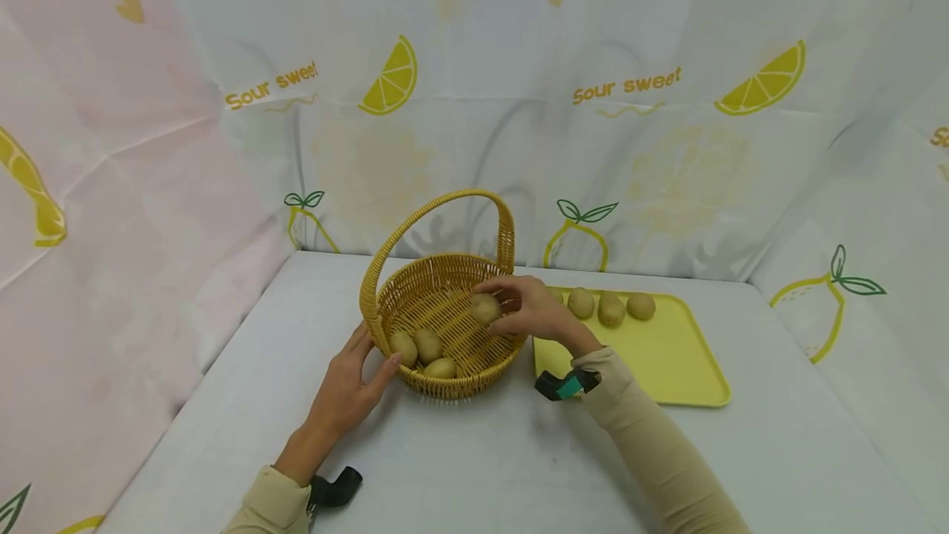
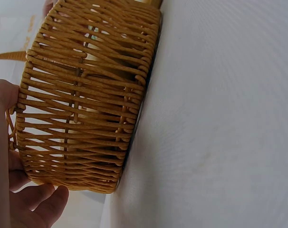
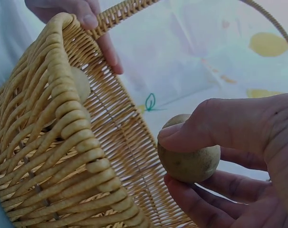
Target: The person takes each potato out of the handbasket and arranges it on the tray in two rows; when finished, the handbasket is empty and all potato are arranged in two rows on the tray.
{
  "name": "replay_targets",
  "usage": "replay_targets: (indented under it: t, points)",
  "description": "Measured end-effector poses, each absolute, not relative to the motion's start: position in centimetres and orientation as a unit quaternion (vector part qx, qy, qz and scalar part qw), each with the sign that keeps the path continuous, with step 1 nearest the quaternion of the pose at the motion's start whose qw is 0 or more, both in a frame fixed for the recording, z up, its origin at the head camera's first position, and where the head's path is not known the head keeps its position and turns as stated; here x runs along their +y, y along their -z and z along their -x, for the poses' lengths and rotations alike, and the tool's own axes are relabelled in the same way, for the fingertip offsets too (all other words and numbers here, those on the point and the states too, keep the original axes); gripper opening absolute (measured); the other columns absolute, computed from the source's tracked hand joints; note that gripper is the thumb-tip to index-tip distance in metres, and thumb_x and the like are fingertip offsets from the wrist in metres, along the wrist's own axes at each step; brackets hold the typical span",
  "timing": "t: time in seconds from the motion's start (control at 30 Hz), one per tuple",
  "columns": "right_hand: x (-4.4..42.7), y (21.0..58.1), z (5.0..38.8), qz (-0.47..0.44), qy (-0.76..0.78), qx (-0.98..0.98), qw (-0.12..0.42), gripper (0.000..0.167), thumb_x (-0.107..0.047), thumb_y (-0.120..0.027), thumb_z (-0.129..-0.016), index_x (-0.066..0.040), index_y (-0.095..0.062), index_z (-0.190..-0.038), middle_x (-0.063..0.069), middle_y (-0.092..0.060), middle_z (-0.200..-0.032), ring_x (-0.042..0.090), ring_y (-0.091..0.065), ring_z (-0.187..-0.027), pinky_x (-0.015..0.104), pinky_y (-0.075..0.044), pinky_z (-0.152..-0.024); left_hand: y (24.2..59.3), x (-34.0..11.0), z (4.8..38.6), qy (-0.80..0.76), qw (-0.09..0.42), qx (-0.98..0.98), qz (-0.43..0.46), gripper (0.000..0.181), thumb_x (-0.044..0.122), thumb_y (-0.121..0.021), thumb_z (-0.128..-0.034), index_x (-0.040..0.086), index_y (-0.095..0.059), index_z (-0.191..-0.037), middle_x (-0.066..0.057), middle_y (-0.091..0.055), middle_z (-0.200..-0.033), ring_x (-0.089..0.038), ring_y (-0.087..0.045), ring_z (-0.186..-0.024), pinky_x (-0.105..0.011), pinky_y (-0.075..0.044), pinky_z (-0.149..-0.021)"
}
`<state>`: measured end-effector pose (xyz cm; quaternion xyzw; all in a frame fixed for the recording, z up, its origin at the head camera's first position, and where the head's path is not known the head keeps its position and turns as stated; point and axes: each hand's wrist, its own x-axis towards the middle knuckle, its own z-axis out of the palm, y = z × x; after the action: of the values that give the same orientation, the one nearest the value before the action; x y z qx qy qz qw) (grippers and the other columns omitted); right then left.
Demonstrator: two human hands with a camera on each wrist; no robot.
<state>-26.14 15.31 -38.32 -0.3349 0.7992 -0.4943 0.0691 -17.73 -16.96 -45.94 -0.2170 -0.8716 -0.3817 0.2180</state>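
Eight potatoes [image 1: 611,309] counted in the head view: three in the one basket [image 1: 452,390], near left side; four on the one tray [image 1: 660,361], along its far edge; the held potato [image 1: 485,309] in the right hand [image 1: 534,307], over the basket. Shifting them looks about midway; which way it runs, cannot tell. Left hand [image 1: 344,386] grips the basket beside one foot of the handle [image 1: 507,241]. Left wrist view: basket stands on the table [image 2: 220,118], fingers against its side. Right wrist view: thumb and fingers clasp the held potato.
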Motion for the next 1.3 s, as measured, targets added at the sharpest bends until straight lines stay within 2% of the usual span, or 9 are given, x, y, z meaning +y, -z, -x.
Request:
replay_targets:
  t: [0.27, 0.6, 0.87, 1.3]
  points:
    - [16.5, 37.8, 25.0, 0.316, 0.524, 0.789, 0.056, 0.057, 0.006, -0.081, -0.082, 0.002, -0.064, -0.136, 0.011, -0.065, -0.13, 0.03, -0.063, -0.116, 0.042, -0.056, -0.093, 45.9, -17.0, 17.8, 0.38, 0.216, -0.874, 0.214, 0.062, 0.022, -0.072, -0.1002, -0.005, -0.049, -0.151, -0.017, -0.042, -0.16, -0.035, -0.04, -0.146, -0.05, -0.035, -0.116]
    - [18.1, 37.3, 23.8, 0.298, 0.533, 0.791, 0.035, 0.056, 0.006, -0.082, -0.082, 0.005, -0.063, -0.135, 0.018, -0.064, -0.132, 0.035, -0.063, -0.115, 0.045, -0.055, -0.096, 46.1, -17.0, 17.8, 0.385, 0.221, -0.868, 0.224, 0.064, 0.02, -0.073, -0.0999, -0.005, -0.047, -0.152, -0.018, -0.041, -0.161, -0.034, -0.039, -0.146, -0.038, -0.031, -0.119]
    - [19.5, 37.3, 22.9, 0.259, 0.547, 0.795, 0.032, 0.057, 0.006, -0.083, -0.081, 0.006, -0.062, -0.134, 0.019, -0.063, -0.131, 0.037, -0.061, -0.118, 0.047, -0.053, -0.098, 46.1, -17.0, 17.8, 0.382, 0.217, -0.872, 0.217, 0.064, 0.023, -0.072, -0.1005, -0.006, -0.047, -0.152, -0.018, -0.041, -0.16, -0.035, -0.04, -0.145, -0.048, -0.035, -0.117]
    - [22.3, 38.9, 22.2, 0.214, 0.564, 0.798, 0.018, 0.057, 0.007, -0.082, -0.084, 0.008, -0.06, -0.136, 0.023, -0.062, -0.131, 0.039, -0.061, -0.117, 0.04, -0.054, -0.096, 46.1, -17.0, 17.8, 0.382, 0.218, -0.871, 0.219, 0.063, 0.021, -0.072, -0.1001, -0.006, -0.047, -0.152, -0.018, -0.042, -0.16, -0.035, -0.04, -0.146, -0.043, -0.033, -0.118]
